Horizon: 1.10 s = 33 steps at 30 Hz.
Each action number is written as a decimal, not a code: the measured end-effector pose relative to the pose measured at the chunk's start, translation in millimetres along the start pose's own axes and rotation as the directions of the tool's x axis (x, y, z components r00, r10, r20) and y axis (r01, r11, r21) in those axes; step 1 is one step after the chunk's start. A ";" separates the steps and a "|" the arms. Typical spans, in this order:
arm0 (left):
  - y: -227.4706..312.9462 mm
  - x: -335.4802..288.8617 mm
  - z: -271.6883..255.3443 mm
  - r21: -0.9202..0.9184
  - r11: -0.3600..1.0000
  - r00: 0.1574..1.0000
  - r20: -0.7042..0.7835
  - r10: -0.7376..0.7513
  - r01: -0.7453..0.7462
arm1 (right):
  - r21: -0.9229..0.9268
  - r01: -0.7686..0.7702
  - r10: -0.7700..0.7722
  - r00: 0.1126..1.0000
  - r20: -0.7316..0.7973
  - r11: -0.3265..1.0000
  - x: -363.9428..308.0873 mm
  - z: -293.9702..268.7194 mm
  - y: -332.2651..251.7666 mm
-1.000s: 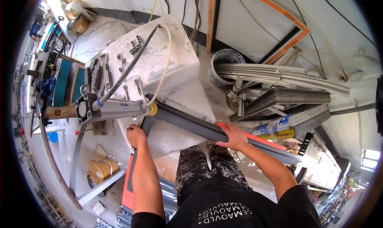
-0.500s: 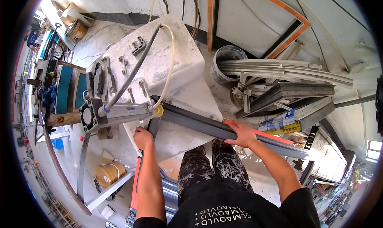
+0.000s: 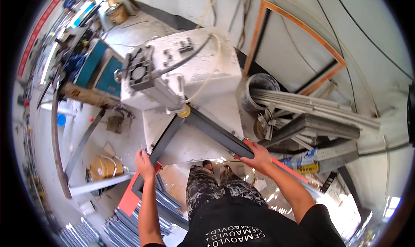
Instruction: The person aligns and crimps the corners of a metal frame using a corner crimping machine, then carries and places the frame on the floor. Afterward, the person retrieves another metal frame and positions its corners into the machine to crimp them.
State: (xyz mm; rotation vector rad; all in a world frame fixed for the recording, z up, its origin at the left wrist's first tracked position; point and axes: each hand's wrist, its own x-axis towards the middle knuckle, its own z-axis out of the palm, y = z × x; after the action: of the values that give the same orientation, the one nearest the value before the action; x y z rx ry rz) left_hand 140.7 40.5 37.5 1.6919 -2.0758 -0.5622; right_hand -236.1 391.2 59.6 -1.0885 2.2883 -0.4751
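Note:
Two dark grey profile bars meet in a V at the yellow tip of a corner press. The left profile bar runs toward me and to the left, the right profile bar toward me and to the right. My left hand is closed around the left bar, beside a red-orange strip. On the right bar, my right hand is closed near another red-orange strip. The press's grey cylinder slants above the joint, which its tip partly hides. Beneath lies a white machine table.
Beyond the table's right side stands a grey bucket with long pale strips lying across it. An orange-edged frame leans on the wall. A tan roll is on the floor at left; metal profiles lie near my left arm.
The view has shifted and turned. The left bar has swung outward to the left with my left hand, so the V now shows plainly. Both hands still hold their bars.

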 end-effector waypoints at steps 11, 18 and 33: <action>-129.4 -470.0 -83.1 -0.125 0.131 0.179 0.548 -0.817 0.983 | 0.077 0.019 -0.023 0.998 0.052 0.997 5.0 -4.9 -8.7; -92.1 -519.8 -52.7 -0.361 -0.143 0.151 0.673 -0.724 0.922 | -0.050 0.145 -0.146 0.989 -0.010 0.988 -6.2 -0.9 6.1; -119.1 -543.1 -55.3 -0.333 0.379 0.501 0.475 -0.723 0.863 | -0.254 -0.056 0.058 0.998 0.002 0.966 -125.5 -10.8 69.3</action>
State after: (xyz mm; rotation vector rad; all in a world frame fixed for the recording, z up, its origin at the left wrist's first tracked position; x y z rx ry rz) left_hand 368.9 548.3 -10.8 2.2364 -0.8269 -1.5727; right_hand -219.1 533.3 73.0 -1.1374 2.4129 -0.1557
